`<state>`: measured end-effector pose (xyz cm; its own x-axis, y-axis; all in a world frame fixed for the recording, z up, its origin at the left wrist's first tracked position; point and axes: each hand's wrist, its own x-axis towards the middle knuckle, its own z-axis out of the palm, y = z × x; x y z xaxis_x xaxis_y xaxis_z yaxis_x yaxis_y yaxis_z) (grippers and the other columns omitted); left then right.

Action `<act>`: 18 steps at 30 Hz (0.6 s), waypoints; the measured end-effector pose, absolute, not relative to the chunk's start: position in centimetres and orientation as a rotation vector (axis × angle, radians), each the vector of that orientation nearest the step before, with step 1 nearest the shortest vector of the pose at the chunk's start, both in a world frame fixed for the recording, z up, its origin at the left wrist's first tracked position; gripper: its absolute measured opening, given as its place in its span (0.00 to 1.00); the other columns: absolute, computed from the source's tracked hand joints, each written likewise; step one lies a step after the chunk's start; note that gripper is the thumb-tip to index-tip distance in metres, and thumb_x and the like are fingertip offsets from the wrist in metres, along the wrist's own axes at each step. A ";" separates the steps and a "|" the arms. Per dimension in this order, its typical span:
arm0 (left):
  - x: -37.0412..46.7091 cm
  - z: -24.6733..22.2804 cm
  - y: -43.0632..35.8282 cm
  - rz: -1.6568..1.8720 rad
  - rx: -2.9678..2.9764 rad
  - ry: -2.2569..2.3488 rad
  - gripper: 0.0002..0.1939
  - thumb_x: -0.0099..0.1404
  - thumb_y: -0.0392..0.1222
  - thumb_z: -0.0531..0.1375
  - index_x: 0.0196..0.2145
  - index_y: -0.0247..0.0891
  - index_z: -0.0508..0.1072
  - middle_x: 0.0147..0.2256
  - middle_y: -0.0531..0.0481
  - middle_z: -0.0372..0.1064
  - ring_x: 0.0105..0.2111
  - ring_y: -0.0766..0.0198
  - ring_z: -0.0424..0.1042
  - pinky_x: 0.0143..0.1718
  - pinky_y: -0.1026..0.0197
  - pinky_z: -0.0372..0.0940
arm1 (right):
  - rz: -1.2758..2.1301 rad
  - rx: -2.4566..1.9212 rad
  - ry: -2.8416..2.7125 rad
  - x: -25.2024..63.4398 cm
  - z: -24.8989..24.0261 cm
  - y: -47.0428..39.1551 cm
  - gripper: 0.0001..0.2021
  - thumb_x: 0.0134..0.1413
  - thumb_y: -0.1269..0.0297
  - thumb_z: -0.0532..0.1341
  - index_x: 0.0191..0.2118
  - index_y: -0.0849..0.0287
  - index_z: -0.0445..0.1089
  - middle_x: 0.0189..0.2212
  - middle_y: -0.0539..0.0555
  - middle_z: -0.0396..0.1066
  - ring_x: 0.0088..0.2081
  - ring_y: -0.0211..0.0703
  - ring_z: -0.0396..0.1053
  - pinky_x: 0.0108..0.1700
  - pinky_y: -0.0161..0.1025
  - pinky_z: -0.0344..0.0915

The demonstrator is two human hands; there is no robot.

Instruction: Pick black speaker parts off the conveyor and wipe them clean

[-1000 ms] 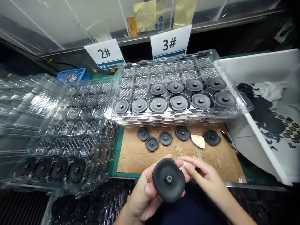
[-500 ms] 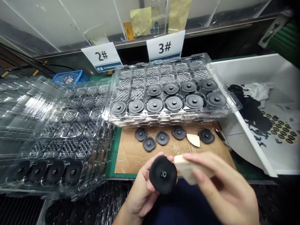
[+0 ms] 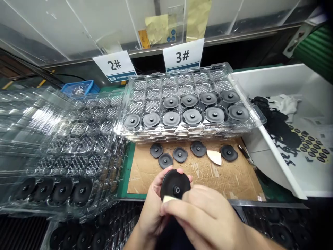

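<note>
Disc point(image 3: 170, 178) in left hand point(image 3: 151, 211), pad point(image 3: 168, 199) in right hand point(image 3: 213, 213)

The left hand pinches the disc by its rim, stud side showing, above the near edge of the cardboard point(image 3: 226, 180). The right hand's fingers are pressed together on the pale pad, its tip over the disc's lower part; the hand hides the rest.

Five loose discs point(image 3: 180, 155) lie on the cardboard, with a pale wedge point(image 3: 214, 157) between the two rightmost. Beyond stands the clear tray point(image 3: 143, 130), six discs in its nearest row and four at the right of the next, below the 3# sign point(image 3: 183, 53). Left of it, the other tray point(image 3: 49, 166) has four discs in front. At right, the white bin point(image 3: 282, 159) holds black scraps point(image 3: 283, 132).
</note>
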<state>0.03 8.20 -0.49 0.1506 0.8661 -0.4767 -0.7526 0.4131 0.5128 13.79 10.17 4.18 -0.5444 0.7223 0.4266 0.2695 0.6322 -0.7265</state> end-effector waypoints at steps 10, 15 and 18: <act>-0.2 -1.1 8.0 1.143 0.168 0.734 0.32 0.39 0.48 0.69 0.45 0.49 0.71 0.48 0.51 0.70 0.46 0.53 0.70 0.49 0.58 0.62 | 0.934 -1.594 -1.711 19.3 -7.5 10.2 0.12 0.58 0.65 0.51 0.43 0.57 0.69 0.38 0.56 0.70 0.40 0.46 0.70 0.39 0.39 0.67; -0.9 -2.5 8.2 0.935 0.188 0.694 0.39 0.41 0.56 0.66 0.52 0.49 0.65 0.45 0.46 0.72 0.40 0.51 0.73 0.38 0.57 0.68 | 0.845 -1.627 -1.690 19.5 -8.6 9.3 0.15 0.57 0.67 0.50 0.47 0.57 0.69 0.48 0.61 0.64 0.47 0.51 0.66 0.48 0.46 0.65; -0.7 -3.9 8.3 0.724 0.190 0.628 0.40 0.44 0.58 0.64 0.55 0.47 0.61 0.41 0.46 0.75 0.36 0.51 0.75 0.35 0.55 0.69 | 0.823 -1.558 -1.731 20.1 -5.2 8.1 0.20 0.54 0.59 0.56 0.54 0.53 0.62 0.52 0.56 0.62 0.52 0.48 0.62 0.53 0.42 0.61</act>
